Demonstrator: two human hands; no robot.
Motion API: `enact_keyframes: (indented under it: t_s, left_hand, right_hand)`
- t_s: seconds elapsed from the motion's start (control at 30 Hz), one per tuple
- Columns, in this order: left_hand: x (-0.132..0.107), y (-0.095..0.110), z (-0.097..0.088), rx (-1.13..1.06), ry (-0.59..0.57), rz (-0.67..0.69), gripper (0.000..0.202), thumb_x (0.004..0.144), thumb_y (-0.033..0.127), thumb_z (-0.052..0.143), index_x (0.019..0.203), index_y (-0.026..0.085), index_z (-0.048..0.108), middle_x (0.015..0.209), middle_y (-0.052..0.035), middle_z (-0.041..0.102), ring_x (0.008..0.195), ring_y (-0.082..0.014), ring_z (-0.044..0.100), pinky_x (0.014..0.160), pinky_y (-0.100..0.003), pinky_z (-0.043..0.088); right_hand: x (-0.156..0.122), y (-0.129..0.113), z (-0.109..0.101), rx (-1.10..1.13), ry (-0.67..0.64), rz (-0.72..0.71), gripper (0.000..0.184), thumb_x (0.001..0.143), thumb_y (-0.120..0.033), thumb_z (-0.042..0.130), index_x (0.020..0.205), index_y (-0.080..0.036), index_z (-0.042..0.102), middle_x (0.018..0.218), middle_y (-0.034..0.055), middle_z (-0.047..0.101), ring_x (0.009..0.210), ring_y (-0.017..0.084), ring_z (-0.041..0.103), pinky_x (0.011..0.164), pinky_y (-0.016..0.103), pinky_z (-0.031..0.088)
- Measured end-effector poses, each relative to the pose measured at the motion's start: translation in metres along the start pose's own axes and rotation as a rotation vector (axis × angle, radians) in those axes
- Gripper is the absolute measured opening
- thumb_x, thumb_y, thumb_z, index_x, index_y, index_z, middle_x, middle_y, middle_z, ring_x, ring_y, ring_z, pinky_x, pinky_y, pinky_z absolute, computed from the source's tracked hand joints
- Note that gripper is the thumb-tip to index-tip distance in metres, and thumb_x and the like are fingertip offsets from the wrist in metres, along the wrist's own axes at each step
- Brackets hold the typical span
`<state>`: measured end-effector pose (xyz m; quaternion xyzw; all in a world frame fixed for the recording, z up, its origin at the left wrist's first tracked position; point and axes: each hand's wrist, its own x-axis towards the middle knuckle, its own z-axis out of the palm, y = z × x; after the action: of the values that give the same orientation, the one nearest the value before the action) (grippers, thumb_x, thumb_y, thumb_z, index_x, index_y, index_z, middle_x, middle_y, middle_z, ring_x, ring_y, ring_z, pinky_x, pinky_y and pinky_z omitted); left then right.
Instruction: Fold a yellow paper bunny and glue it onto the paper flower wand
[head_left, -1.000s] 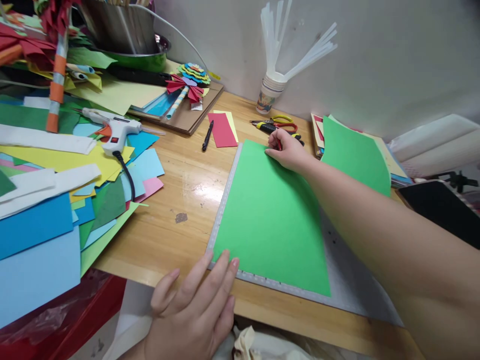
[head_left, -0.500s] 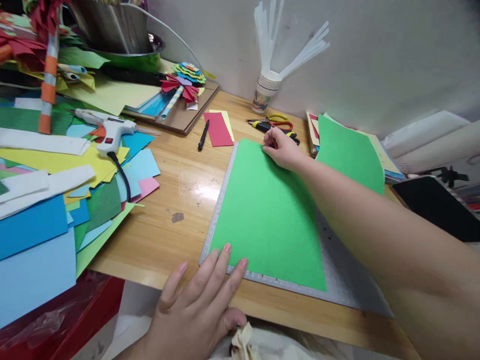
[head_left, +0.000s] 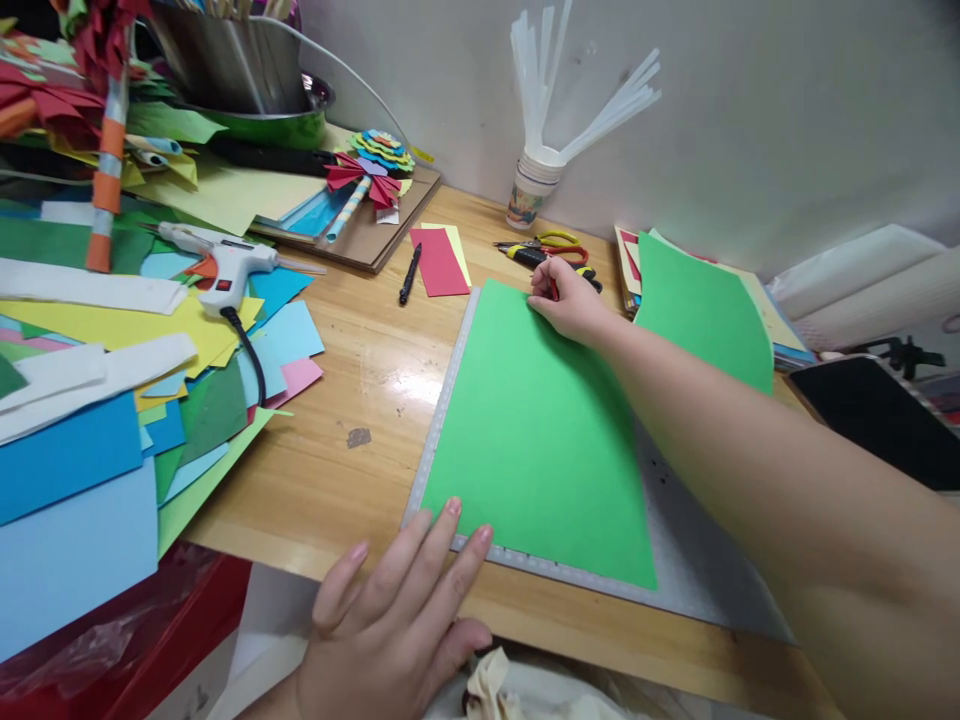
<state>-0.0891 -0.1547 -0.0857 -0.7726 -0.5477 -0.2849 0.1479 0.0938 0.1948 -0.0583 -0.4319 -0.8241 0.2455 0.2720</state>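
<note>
A bright green paper sheet [head_left: 536,430] lies on a grey cutting mat [head_left: 690,560] on the wooden table. My left hand [head_left: 397,620] lies flat and open at the near edge, fingertips on the sheet's near left corner. My right hand [head_left: 566,300] rests on the sheet's far edge, its fingers closed around a thin red tool [head_left: 553,289] that I cannot name for sure.
Coloured paper [head_left: 112,400] is heaped at the left with a white glue gun [head_left: 225,265] on top. A black pen [head_left: 409,273], red card [head_left: 439,262], scissors and pliers [head_left: 551,247], and a cup of glue sticks [head_left: 534,185] stand at the back. More paper sheets [head_left: 701,305] are at the right.
Little has moved. My left hand slid a little forward, so that its fingertips lie on the sheet's near corner. My right hand has stayed at the far edge.
</note>
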Motion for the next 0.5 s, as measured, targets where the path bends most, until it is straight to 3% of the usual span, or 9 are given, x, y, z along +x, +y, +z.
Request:
enact_keyframes:
  t_s: [0.23,0.37,0.5]
  left_hand:
    - [-0.011,0.0,0.002,-0.094,0.084,-0.121,0.037,0.099,0.037,0.042,0.123,0.026,0.068,0.109,-0.0024,0.073,0.103,-0.0165,0.055,0.114,-0.035,0.015]
    - [-0.015,-0.001,0.002,-0.061,0.115,-0.214,0.035,0.096,0.039,0.046,0.121,0.031,0.069,0.096,-0.0044,0.062,0.091,-0.0188,0.051,0.104,-0.039,0.024]
    - [-0.016,-0.002,0.0,-0.029,0.076,-0.206,0.035,0.096,0.037,0.045,0.122,0.032,0.068,0.094,-0.0049,0.056,0.087,-0.0199,0.049,0.093,-0.041,0.028]
  right_hand:
    - [-0.001,-0.001,0.0,0.016,0.014,0.002,0.027,0.071,-0.014,0.062,0.084,-0.026,0.043,0.075,-0.0009,0.053,0.07,0.019,0.05,0.072,0.036,0.044]
    - [-0.001,-0.002,0.0,0.016,0.019,0.006,0.027,0.071,-0.013,0.062,0.084,-0.026,0.043,0.074,-0.0013,0.052,0.068,0.019,0.049,0.072,0.036,0.043]
    - [-0.002,-0.003,0.0,0.012,0.022,0.007,0.027,0.07,-0.012,0.062,0.084,-0.026,0.043,0.074,-0.0015,0.052,0.068,0.019,0.05,0.074,0.037,0.043]
